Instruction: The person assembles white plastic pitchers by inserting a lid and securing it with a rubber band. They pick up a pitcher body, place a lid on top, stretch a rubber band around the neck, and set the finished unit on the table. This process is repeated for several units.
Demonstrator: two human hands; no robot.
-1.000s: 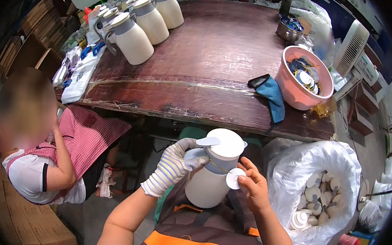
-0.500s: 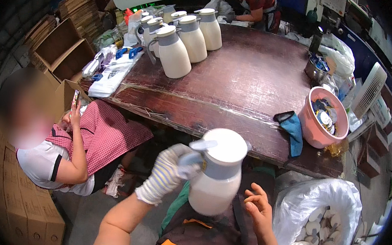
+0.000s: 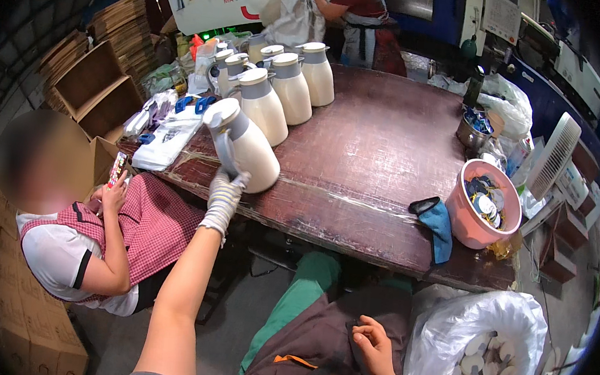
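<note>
Head view | your striped, knit-gloved left hand (image 3: 224,197) grips the cream, white-lidded, grey-handled jug (image 3: 256,161) at the near edge of the glossy reddish-brown table (image 3: 378,137), not yet released | matching jugs (image 3: 293,101) already stand beyond | bare right hand (image 3: 376,346) loosely open, empty

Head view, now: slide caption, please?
Gloved left hand holds a cream jug at a dark red table near similar jugs, the bare right hand by the brown apron.
</note>
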